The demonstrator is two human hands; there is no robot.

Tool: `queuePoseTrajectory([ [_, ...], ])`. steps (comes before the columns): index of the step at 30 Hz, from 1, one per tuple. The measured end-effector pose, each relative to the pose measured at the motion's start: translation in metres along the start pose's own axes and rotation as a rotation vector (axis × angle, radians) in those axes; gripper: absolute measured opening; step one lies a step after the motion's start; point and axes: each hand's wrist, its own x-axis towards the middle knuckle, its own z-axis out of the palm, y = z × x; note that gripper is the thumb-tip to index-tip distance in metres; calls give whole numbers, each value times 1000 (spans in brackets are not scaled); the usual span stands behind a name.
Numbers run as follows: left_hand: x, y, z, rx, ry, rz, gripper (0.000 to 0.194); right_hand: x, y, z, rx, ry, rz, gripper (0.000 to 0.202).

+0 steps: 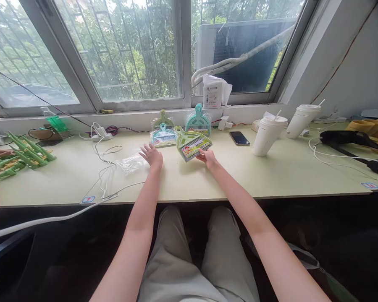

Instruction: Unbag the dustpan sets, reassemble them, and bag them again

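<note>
"Green dustpan set [189,144]: location?"

"Right grip [207,158], mine. Thumb and fingers closed on its lower right edge; set tilted, printed label upward. Whether it touches the bench [233,176], I cannot tell."

"Left grip [151,155]: state?"

"Mine also. Fingers spread wide, holding nothing; clear plastic wrapping [131,163] on the bench, just beside it."

"Similar sets?"

"Three, in clear bags. Light-blue set [164,136]: just beyond my left fingertips, beside the held one. Olive-green set [162,119]: behind the light-blue. Teal set [198,122]: behind the held one, toward the window."

"Right side of the bench?"

"Phone [239,138], one, dark, lying flat. White cups [269,136], two, lidded, with straws."

"Left side?"

"White cable [106,172], loosely looped. Green pieces [31,153], farther left, another person's hand [0,153] beside them."
</note>
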Motion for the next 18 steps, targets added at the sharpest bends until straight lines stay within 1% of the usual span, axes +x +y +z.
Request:
queuePoseTrajectory([
  [1,2,-5,1,107,-82,-7,51,0,-1,-1,5,7,-1,11],
  [3,6,-11,3,232,-249,9,42,0,-2,-2,15,25,-2,10],
  [4,7,-12,3,266,-296,29,42,0,-3,-2,21,35,-2,10],
  [5,8,-12,3,292,-315,50,43,0,-3,-3,27,44,-2,10],
  [8,8,-10,1,327,-287,87,43,-1,-4,-3,42,68,1,12],
  [10,7,-10,1,329,-204,93,40,-1,-5,-4,50,86,5,13],
  [12,8,-12,3,326,-111,69,47,-1,-5,-4,54,101,7,14],
  [13,9,-13,3,319,-105,46,48,-1,-5,-4,55,108,8,15],
  [16,14,-15,4,271,-210,-15,36,-2,-5,-4,59,118,16,17],
  [18,17,-16,0,253,-254,-18,34,-2,-6,-4,60,121,25,18],
])
